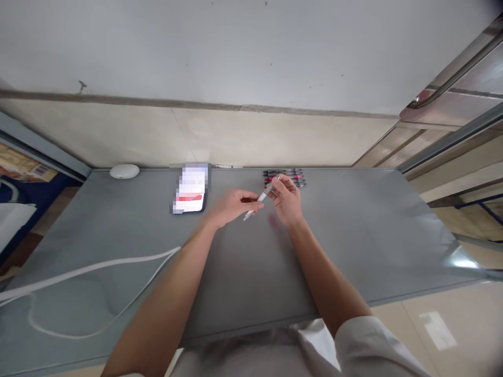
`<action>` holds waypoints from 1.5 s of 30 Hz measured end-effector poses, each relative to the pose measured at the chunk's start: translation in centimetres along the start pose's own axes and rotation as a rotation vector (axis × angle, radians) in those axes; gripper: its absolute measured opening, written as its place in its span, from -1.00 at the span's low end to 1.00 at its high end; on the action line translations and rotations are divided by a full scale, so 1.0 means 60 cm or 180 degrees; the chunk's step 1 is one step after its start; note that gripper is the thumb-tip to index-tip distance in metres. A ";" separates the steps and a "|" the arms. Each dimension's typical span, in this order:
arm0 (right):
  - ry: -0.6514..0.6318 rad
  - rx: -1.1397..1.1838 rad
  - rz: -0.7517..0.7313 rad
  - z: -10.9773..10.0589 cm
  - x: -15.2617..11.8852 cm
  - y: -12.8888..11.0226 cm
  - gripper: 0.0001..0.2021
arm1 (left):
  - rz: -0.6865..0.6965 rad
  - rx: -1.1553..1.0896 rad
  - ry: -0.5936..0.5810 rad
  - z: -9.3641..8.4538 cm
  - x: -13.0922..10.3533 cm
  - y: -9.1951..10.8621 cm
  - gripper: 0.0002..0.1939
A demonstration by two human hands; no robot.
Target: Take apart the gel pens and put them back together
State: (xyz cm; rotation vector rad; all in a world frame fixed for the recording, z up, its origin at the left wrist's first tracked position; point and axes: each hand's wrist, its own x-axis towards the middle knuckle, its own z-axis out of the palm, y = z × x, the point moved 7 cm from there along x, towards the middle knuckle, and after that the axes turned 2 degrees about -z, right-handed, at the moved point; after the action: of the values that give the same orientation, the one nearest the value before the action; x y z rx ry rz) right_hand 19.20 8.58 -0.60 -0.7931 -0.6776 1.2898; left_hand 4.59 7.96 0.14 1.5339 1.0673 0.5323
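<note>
A white-and-grey pen (262,197) is held slantwise between both hands above the grey table. My left hand (234,206) pinches its lower barrel between thumb and fingers. Higher up, the fingers of my right hand (288,199) close round the grey end of the pen. Just behind my right hand lies a row of several pens (283,172), dark and red, partly hidden by that hand. Another pen (229,166), white and slim, rests along the back edge of the table.
Left of my hands, a phone (192,188) with a lit, blurred screen lies on the grey table (251,283). A white oval case (124,171) sits at the back left corner. White cables (98,266) run over the left side. A wall (251,133) stands behind.
</note>
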 end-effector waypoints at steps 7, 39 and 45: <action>0.0026 -0.0070 0.0031 -0.016 0.004 0.014 -0.75 | -0.0047 -0.0433 0.0158 0.009 0.011 -0.026 -0.64; 0.0014 -0.0147 -0.0035 -0.012 -0.007 0.011 -0.74 | -0.0079 -0.0661 0.0111 0.017 -0.004 -0.031 -0.62; 0.0127 -0.0271 -0.0097 -0.013 -0.007 0.011 -0.71 | 0.0081 -0.0260 0.0345 0.009 -0.010 -0.019 -0.66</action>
State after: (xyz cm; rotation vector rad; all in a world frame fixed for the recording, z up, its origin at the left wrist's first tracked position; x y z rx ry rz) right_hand 19.43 8.10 -1.59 -0.8725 -0.7139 1.2211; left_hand 4.35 7.11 -0.96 1.4620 1.0964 0.6752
